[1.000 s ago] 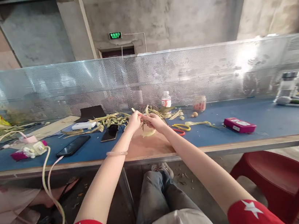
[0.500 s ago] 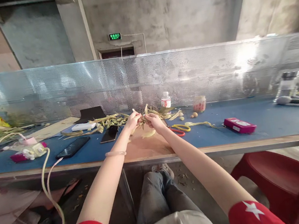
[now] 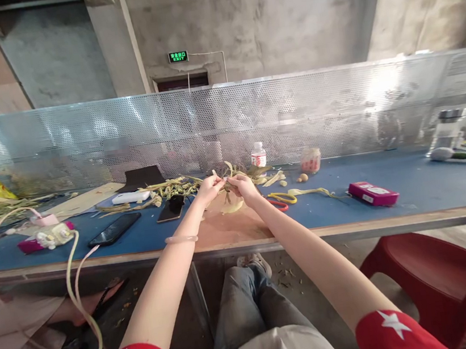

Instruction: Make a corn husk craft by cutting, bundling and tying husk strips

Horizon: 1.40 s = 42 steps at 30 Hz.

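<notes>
My left hand [image 3: 208, 190] and my right hand [image 3: 241, 185] meet above a brown board [image 3: 231, 229] on the blue bench. Both pinch a small bundle of dry yellow-green plant strips [image 3: 224, 185] held between them, fingers closed on it. A pale bangle [image 3: 180, 239] circles my left wrist. Behind the hands lies a heap of the same plant strips [image 3: 174, 187]. A pale leaf piece [image 3: 231, 206] rests on the board just under the hands.
Two phones [image 3: 113, 228] and a white power bank [image 3: 130, 197] lie to the left. Yellow and red scissors [image 3: 280, 199], a pink box [image 3: 373, 194], a small bottle [image 3: 258, 155] and a jar [image 3: 311, 160] sit to the right. A perforated metal screen [image 3: 336, 109] backs the bench. A red stool [image 3: 444, 278] stands at lower right.
Both hands stayed together on the bundle, shifting slightly upward and working it; the strips between the fingers changed position a little.
</notes>
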Each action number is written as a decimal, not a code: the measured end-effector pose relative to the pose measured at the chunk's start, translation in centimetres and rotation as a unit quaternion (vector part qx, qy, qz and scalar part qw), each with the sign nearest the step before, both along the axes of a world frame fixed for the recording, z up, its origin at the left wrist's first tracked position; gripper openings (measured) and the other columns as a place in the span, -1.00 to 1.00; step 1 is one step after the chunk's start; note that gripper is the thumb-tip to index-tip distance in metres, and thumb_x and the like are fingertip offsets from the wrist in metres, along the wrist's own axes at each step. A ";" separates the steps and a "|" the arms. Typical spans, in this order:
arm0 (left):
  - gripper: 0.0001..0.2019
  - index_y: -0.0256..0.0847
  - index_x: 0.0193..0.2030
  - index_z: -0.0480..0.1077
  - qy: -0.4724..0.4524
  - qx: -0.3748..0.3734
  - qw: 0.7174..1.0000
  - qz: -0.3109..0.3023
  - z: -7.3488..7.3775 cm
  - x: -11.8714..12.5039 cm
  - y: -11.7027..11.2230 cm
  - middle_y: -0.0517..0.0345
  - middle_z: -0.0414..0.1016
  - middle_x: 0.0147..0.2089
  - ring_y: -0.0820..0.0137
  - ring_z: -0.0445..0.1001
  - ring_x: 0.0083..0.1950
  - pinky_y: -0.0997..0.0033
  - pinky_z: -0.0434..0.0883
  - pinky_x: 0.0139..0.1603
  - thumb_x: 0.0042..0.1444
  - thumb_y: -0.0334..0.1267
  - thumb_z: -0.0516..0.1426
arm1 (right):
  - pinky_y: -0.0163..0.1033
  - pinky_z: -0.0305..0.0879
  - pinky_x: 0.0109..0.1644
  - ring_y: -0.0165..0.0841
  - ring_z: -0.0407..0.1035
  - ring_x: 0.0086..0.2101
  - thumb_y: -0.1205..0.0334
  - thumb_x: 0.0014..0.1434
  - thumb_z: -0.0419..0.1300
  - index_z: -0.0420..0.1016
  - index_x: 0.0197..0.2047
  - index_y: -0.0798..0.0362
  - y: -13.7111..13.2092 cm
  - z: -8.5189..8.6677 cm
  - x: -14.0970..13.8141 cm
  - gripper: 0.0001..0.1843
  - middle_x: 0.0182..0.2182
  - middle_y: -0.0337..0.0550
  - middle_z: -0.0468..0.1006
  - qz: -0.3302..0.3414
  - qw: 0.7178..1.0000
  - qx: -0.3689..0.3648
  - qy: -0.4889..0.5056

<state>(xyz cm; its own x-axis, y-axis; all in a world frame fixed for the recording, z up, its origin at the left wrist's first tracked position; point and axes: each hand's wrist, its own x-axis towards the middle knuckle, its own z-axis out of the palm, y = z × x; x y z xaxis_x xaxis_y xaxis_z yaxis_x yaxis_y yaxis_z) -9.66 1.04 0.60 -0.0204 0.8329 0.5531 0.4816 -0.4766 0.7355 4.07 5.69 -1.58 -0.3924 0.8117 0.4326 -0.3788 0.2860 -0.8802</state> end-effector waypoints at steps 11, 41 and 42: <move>-0.75 -0.27 -0.46 0.44 0.008 -0.019 0.999 -0.036 0.5 0.9 -1.2 0.29 0.22 -0.62 0.55 0.06 -0.61 0.49 0.01 -0.58 -0.01 -0.09 0.16 | -0.26 0.39 -0.31 -0.44 0.39 -0.35 0.14 0.24 0.10 0.38 -0.11 0.15 0.9 -0.4 0.1 -0.74 -0.25 -0.17 0.46 -0.007 0.999 -0.036 -0.032; -0.83 -0.24 -0.45 0.42 -0.096 -0.084 0.988 -0.087 0.5 0.3 -0.7 0.28 0.19 -0.59 0.59 0.07 -0.61 0.53 -0.03 -0.62 -0.15 -0.19 0.24 | -0.35 0.18 -0.34 -0.42 0.28 -0.39 0.08 -0.06 0.20 0.46 -0.53 0.08 0.1 0.4 -0.1 -0.77 -0.43 -0.22 0.42 -0.137 0.988 0.066 -0.001; -0.82 -0.24 -0.45 0.42 -0.104 -0.087 0.987 -0.089 0.5 0.3 -0.7 0.29 0.17 -0.60 0.59 0.06 -0.62 0.52 -0.04 -0.62 -0.14 -0.17 0.24 | -0.34 0.19 -0.33 -0.40 0.29 -0.37 0.08 -0.04 0.18 0.48 -0.51 0.08 0.0 0.5 0.0 -0.77 -0.42 -0.21 0.43 -0.143 0.986 0.080 -0.010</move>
